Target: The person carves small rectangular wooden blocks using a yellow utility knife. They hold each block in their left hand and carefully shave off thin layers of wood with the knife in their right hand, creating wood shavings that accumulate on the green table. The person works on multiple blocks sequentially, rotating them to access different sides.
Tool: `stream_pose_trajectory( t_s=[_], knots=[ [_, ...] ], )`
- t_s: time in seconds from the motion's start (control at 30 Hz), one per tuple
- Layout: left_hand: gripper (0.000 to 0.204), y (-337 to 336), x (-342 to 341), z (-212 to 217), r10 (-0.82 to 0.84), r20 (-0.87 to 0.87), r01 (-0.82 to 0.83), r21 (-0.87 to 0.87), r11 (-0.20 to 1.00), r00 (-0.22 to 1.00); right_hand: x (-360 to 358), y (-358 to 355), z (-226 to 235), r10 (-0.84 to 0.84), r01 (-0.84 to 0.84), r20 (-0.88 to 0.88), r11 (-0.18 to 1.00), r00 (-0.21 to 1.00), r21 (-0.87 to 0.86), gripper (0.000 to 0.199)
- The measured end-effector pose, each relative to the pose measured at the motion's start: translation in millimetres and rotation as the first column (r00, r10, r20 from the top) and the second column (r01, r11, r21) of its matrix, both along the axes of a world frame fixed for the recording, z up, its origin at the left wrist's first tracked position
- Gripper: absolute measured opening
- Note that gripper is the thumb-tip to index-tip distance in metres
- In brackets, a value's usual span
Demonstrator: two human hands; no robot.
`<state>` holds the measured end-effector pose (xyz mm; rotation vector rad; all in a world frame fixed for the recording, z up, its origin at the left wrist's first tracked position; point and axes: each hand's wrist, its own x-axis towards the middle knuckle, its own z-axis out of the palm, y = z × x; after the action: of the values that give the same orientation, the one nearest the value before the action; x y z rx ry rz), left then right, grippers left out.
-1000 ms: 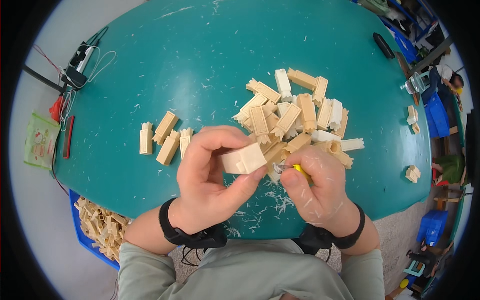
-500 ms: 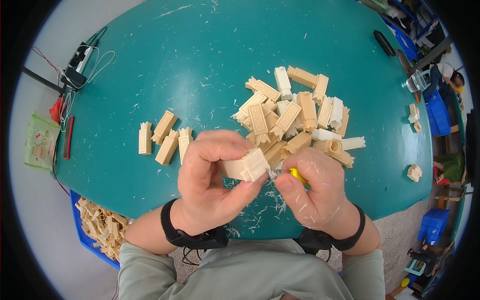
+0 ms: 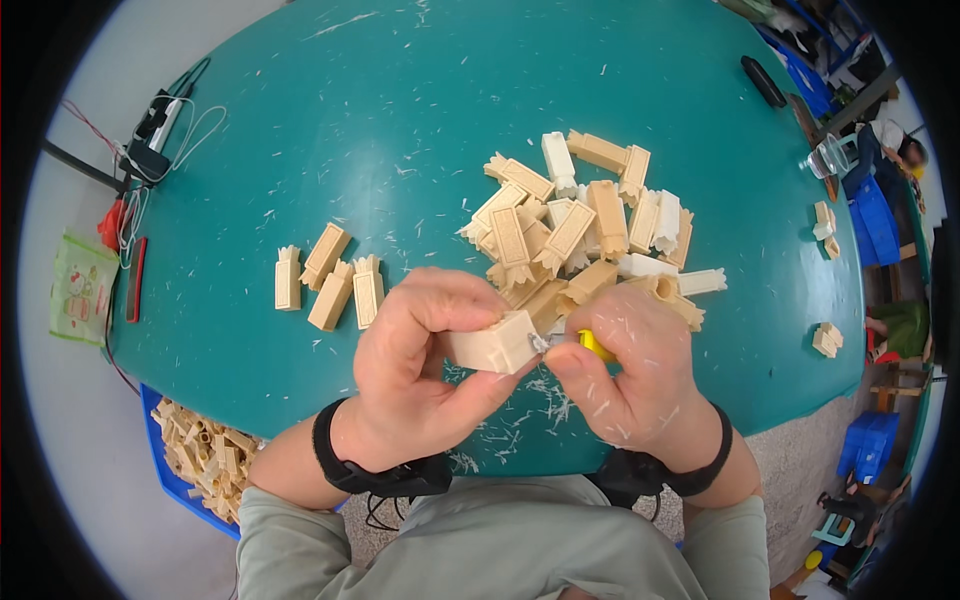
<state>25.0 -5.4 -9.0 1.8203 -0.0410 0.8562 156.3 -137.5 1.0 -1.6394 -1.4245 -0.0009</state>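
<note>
A cream rectangular block-shaped plastic part [image 3: 497,343] is held sideways between the thumb and fingers of my left hand [image 3: 420,360]. In my right hand [image 3: 635,375] is a small yellow-handled trimming knife [image 3: 597,346], most of it covered by my fingers. Its metal tip meets the right end of the cream part, with pale shavings around it. Just beyond my hands lies a heap of beige and white plastic parts [image 3: 570,235] with jagged ends. Several similar beige parts [image 3: 333,296] stand or lie apart, left of my left hand.
Thin shavings are scattered over the green table [image 3: 400,90]. A blue crate [image 3: 205,455] full of beige parts sits below the left edge. At the left are a power strip [image 3: 160,125] with cables and a red bar [image 3: 137,280]; at the right, a clear cup [image 3: 822,160] and black object [image 3: 763,82].
The knife tip has shifted slightly at the end of the cream part, which has turned a little. Both hands stay in nearly the same place.
</note>
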Motion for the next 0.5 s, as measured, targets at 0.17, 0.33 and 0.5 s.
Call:
stream_pose_trajectory(
  t_s=[0.17, 0.33, 0.5],
  knots=[
    [0.036, -1.3, -0.2, 3.2, -0.061, -0.022, 0.060, -0.022, 0.998, 0.998, 1.4, -0.9, 1.8, 0.007, -0.007, -0.006, 1.000, 1.000, -0.025, 0.024],
    [0.033, -2.4, -0.5, 4.6, -0.096, -0.050, 0.091, -0.086, 0.992, 0.994, 1.9, -0.7, 4.1, -0.015, 0.015, 0.000, 1.000, 1.000, -0.004, 0.025],
    [0.030, -8.0, 2.0, 9.8, -0.340, -0.066, 0.345, 0.093, 0.934, 0.938, 6.7, 0.8, 4.5, -0.152, 0.136, -0.148, 0.984, 0.977, -0.112, 0.025]
  ],
)
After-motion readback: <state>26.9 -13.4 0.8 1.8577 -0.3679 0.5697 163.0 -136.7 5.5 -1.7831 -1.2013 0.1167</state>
